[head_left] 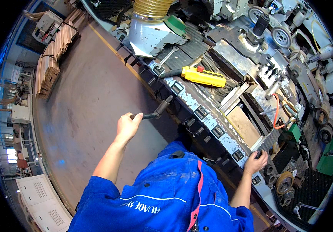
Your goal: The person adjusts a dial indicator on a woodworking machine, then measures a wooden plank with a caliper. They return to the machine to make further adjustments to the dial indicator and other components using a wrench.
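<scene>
My left hand (127, 127) is closed around the dark handle of a crank (159, 110), whose socket end points up toward the front edge of the machine. My right hand (255, 162) lies at the edge of the machine bed (199, 101), fingers curled by a small dark part; what they grip, if anything, is hidden. Near that hand is a light wooden board (244, 124), set between metal rails. A yellow pendant control (204, 76) with a red button rests on the bed, and a wrench (167, 56) lies beyond its cable end.
A ribbed yellow hose (151, 8) joins a white duct (143, 40) at the back. Pliers (289, 108) and an orange tube (277, 112) lie on the right. Stacked timber (47, 73) stands across the floor. Stubs and dark fittings stick out along the machine's front.
</scene>
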`<control>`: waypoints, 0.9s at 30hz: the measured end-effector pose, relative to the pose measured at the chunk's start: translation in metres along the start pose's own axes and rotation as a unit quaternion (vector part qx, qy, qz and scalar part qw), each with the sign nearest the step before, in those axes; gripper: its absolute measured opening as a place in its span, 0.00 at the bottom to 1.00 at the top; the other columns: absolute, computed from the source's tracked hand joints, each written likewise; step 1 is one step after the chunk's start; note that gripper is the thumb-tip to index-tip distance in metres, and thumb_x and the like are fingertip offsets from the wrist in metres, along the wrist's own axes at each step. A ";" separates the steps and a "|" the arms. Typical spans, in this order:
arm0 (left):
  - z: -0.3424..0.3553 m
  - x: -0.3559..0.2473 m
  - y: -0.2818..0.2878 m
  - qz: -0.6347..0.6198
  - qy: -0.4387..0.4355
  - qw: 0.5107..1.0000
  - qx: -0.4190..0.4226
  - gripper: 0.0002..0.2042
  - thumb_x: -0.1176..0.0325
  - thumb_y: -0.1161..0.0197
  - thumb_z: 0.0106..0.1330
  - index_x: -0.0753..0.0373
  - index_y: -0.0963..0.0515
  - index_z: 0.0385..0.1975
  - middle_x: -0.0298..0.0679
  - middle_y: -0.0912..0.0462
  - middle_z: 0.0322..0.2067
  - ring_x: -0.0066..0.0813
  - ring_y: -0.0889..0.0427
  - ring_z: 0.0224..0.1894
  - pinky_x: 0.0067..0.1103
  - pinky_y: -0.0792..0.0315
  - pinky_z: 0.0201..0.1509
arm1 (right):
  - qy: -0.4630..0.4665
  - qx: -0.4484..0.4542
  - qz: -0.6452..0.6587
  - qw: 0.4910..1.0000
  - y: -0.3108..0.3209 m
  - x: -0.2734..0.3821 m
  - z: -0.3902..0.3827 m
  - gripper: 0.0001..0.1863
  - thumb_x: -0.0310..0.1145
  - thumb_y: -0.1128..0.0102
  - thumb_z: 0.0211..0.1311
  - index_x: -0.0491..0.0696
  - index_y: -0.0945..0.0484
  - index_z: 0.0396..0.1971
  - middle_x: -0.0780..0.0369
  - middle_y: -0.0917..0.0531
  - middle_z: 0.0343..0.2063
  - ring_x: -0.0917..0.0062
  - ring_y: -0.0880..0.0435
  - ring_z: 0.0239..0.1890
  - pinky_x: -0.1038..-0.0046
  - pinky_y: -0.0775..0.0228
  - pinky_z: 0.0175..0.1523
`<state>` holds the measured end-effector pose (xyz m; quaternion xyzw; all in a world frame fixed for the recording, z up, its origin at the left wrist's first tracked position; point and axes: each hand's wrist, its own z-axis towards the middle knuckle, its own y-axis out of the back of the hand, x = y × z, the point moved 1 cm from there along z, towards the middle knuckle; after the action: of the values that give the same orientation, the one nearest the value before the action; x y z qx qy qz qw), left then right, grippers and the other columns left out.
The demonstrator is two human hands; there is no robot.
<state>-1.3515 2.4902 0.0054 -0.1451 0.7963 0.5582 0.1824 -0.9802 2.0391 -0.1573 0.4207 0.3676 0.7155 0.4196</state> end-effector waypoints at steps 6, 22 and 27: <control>0.040 -0.015 0.021 -0.005 0.023 0.999 0.047 0.25 0.48 0.31 0.67 0.69 0.21 0.24 0.42 0.22 0.17 0.31 0.23 0.22 0.35 0.28 0.28 | -0.014 0.009 -0.012 1.000 -0.003 -0.001 0.000 0.21 0.37 0.35 0.64 0.45 0.20 0.54 0.55 0.22 0.61 0.56 0.27 0.66 0.54 0.40 0.71; 0.150 -0.021 0.054 -0.130 0.067 0.957 0.251 0.22 0.51 0.31 0.70 0.68 0.21 0.30 0.34 0.25 0.22 0.19 0.34 0.18 0.23 0.31 0.20 | -0.011 0.010 -0.018 1.000 0.003 0.009 0.004 0.20 0.37 0.38 0.65 0.44 0.21 0.53 0.54 0.21 0.60 0.55 0.27 0.64 0.53 0.39 0.70; 0.180 -0.013 0.052 -0.137 0.103 0.946 0.275 0.22 0.50 0.31 0.70 0.65 0.20 0.28 0.29 0.29 0.17 0.17 0.33 0.15 0.22 0.33 0.20 | -0.001 0.005 -0.018 1.000 0.002 0.007 0.005 0.20 0.37 0.36 0.65 0.44 0.21 0.53 0.54 0.20 0.59 0.55 0.26 0.63 0.55 0.37 0.69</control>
<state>-1.3395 2.6771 -0.0014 -0.2535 0.9057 0.2697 0.2066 -0.9785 2.0455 -0.1520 0.4168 0.3782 0.7055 0.4307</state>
